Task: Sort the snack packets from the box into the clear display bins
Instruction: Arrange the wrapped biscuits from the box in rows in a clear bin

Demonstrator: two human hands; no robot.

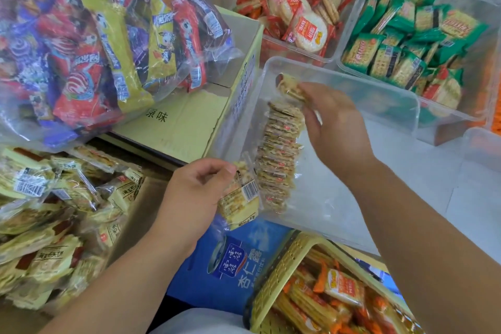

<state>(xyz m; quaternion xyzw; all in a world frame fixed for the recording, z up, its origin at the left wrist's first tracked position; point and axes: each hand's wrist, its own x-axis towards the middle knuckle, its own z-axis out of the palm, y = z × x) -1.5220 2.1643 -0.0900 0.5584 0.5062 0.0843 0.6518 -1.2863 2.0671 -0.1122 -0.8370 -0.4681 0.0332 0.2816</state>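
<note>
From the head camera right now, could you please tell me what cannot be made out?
Packet in the right hand: head view, the hand covers part of it.
Pile of packets: left edge cuts it; count unknown.
Large mixed bag: blurred, print unreadable.
Yellow basket: bottom edge cuts it.

Head-worn wide-angle view, facing steeply down — close above clear bin [385, 116]
</note>
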